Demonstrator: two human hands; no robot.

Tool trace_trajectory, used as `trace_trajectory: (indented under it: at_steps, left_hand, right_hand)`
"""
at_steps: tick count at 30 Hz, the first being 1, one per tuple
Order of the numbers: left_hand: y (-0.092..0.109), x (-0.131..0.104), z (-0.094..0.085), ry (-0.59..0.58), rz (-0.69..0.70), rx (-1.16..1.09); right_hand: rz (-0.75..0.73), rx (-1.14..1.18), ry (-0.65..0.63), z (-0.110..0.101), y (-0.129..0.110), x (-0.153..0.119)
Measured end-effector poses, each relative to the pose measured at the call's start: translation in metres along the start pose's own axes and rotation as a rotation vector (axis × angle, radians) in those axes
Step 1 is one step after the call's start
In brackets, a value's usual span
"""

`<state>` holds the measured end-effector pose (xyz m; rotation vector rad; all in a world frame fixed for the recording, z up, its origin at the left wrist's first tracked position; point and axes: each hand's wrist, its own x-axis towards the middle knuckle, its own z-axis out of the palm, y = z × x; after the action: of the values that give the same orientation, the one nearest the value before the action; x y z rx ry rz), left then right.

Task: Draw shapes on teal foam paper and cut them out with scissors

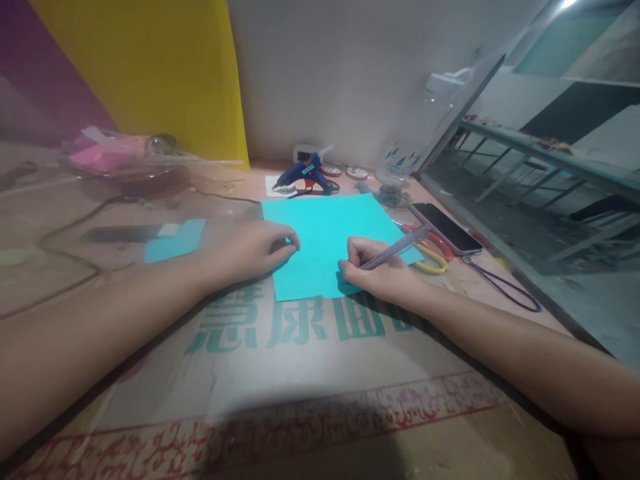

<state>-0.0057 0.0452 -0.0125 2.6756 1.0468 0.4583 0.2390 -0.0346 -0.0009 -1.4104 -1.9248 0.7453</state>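
Observation:
A turquoise sheet of paper (330, 233) lies flat on the cardboard-covered table (310, 373). My left hand (255, 250) rests on the sheet's left edge, fingers curled, pressing it down. My right hand (377, 270) sits on the sheet's lower right part and grips a purple pen (400, 247), with its tip down on the paper.
A blue glue gun (306, 175) stands behind the sheet near the wall. Scissors with red and yellow handles (433, 252) and a phone (447, 228) lie to the right. A smaller turquoise piece (175, 241) lies left. A bowl of pink material (120, 160) and cables are at far left.

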Motion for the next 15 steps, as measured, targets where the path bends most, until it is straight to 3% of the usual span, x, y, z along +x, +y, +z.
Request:
trace_trajectory:
  at_steps: [15]
  left_hand:
    - [-0.0022, -0.0001, 0.0018, 0.011, 0.018, -0.009]
  right_hand:
    - [-0.015, -0.014, 0.023, 0.0013, 0.0027, 0.0011]
